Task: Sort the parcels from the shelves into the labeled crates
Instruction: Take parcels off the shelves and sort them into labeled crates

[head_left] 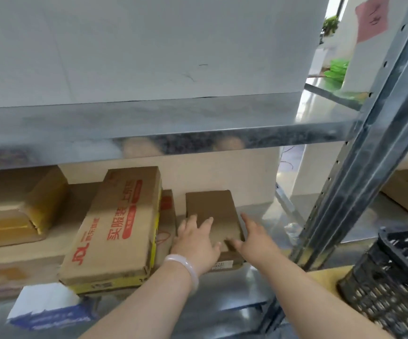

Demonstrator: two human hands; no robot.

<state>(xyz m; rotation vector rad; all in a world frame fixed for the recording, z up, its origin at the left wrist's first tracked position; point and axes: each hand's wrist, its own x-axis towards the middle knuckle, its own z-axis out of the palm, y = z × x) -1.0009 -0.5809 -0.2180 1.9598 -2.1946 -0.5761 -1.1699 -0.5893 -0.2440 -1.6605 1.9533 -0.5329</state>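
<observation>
**Grasp forming on a small brown carton point(212, 209)**

Fingers of the left hand point(195, 243) lie spread and nearly straight on the carton's top. A pale bangle point(183, 265) sits on that wrist. The right hand point(254, 238) lies against the carton's right edge, fingers extended along the side and thumb reaching across the front top. Neither hand is curled round it, so this looks like contact rather than a firm hold. The carton rests flat on the metal shelf point(259, 285), near the front lip.

Just left of the carton a thin box point(167, 216) stands on edge, and beyond it a bigger carton point(117, 223) lies tilted on others. To the carton's right, past the steel upright point(344, 192), is a black plastic crate point(393, 277).

Lifting on flat palms alone could let the carton slip. Dragging it out might catch the thin box and tip it. A high lift risks knuckles on the shelf above.

The bigger carton reads "JDL" in red, with large red Chinese characters, apparently 买服装. The small carton's front sticker point(220, 265) is too blurred to read, so the crate choice could go wrong.
</observation>
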